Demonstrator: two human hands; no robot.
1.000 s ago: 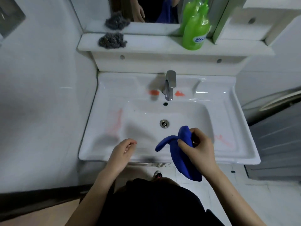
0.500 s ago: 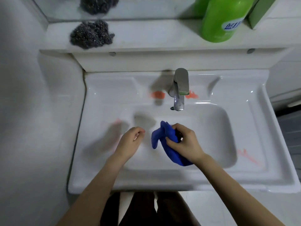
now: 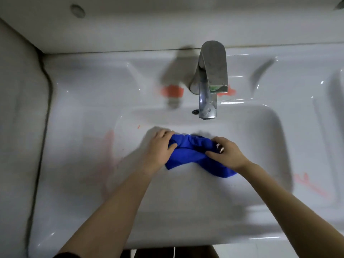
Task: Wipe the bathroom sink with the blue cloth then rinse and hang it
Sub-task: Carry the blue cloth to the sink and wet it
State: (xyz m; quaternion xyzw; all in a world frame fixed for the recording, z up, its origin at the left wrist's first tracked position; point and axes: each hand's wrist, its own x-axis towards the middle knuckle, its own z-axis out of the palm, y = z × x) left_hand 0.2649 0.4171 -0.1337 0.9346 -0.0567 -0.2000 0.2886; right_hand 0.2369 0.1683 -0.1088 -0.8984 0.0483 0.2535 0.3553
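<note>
A blue cloth (image 3: 191, 151) lies bunched in the middle of the white sink's basin (image 3: 260, 138), below the chrome faucet (image 3: 210, 79). My left hand (image 3: 160, 148) grips the cloth's left end. My right hand (image 3: 227, 153) pinches its right end, and a loose flap hangs out below that wrist. The drain is hidden under the cloth. Red smears mark the sink: two beside the faucet base (image 3: 172, 91), one on the left ledge (image 3: 108, 146), one on the right ledge (image 3: 309, 185).
A white shelf front (image 3: 167, 25) overhangs the back of the sink, close above the faucet. A grey tiled wall (image 3: 16, 127) borders the left side. The faucet spout juts over the basin just beyond my hands.
The view has moved in closer to the sink. My left hand, empty before, now grips the cloth. Both hands have lowered the cloth deeper into the basin and spread it between them.
</note>
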